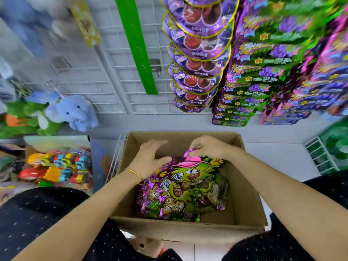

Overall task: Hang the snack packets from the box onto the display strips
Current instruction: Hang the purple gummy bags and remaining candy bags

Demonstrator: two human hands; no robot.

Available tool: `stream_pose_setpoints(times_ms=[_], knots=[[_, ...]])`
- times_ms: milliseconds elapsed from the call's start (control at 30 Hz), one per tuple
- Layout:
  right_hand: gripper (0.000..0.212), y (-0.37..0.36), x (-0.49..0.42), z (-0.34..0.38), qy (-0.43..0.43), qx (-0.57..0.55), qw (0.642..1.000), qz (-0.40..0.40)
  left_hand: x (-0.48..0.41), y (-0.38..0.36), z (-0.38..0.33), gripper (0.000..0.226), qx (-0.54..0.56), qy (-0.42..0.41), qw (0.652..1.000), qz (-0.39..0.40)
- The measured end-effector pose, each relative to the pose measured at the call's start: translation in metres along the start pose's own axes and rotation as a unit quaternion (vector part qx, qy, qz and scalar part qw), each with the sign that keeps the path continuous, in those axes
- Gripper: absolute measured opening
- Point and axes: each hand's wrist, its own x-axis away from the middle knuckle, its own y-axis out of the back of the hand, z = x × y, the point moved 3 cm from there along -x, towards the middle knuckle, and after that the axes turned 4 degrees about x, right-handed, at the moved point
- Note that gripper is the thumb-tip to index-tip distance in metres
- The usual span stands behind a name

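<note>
**Pinch on top pkt [188,178]: pick-up step**

R hand [205,147] pinches the top edge of the uppermost pkt. L hand [150,157] lies loose, fingers spread, on the pile's left side. The pile sits inside the box [250,194]. Step, I'd say: lifting one pkt out, not yet hung. Next move prob. needs its hang hole found, then hooked onto the bare green strip [137,44]. Writing: pkt front has Chinese, too stylised to read. Hung packs [250,80] show "30". Purple packs [195,59] read 葡萄味软糖.
</note>
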Motion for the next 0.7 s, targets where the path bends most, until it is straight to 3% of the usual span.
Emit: stream_pose_setpoints(times_ms=[100,200,267,333,400,433,467,533,600,700], knots=[[0.023,0.014,0.010,0.037,0.035,-0.012,0.998,-0.054,0.002,0.016,-0.026,0.044,0.002,-0.036,0.999,0.011],[0.024,0.031,0.012,0.068,0.060,-0.040,0.994,-0.083,-0.004,0.043,-0.037,0.006,0.067,-0.041,0.996,-0.039],[0.024,0.041,0.012,0.084,0.067,-0.045,0.992,-0.093,-0.013,0.061,-0.038,0.038,0.095,-0.036,0.992,-0.070],[0.034,0.049,0.009,0.095,0.072,-0.042,0.989,-0.119,-0.022,0.078,-0.036,0.047,0.110,-0.044,0.988,-0.097],[0.036,0.055,0.005,0.107,0.087,-0.007,0.985,-0.152,-0.032,0.091,-0.028,0.045,0.125,-0.051,0.985,-0.108],[0.027,0.056,0.001,0.110,0.098,0.001,0.982,-0.160,-0.037,0.095,-0.024,0.040,0.129,-0.048,0.985,-0.103],[0.013,0.057,-0.003,0.114,0.105,0.003,0.981,-0.164,-0.041,0.098,-0.021,0.031,0.130,-0.050,0.985,-0.098],[0.018,0.058,-0.012,0.118,0.120,0.002,0.976,-0.181,-0.049,0.106,-0.019,0.009,0.157,-0.044,0.983,-0.087],[0.009,0.061,-0.025,0.116,0.114,-0.001,0.969,-0.221,-0.064,0.119,-0.018,0.018,0.205,-0.034,0.973,-0.105],[0.011,0.068,-0.039,0.120,0.133,-0.027,0.948,-0.289,-0.091,0.150,-0.019,0.035,0.238,-0.027,0.950,-0.201]])
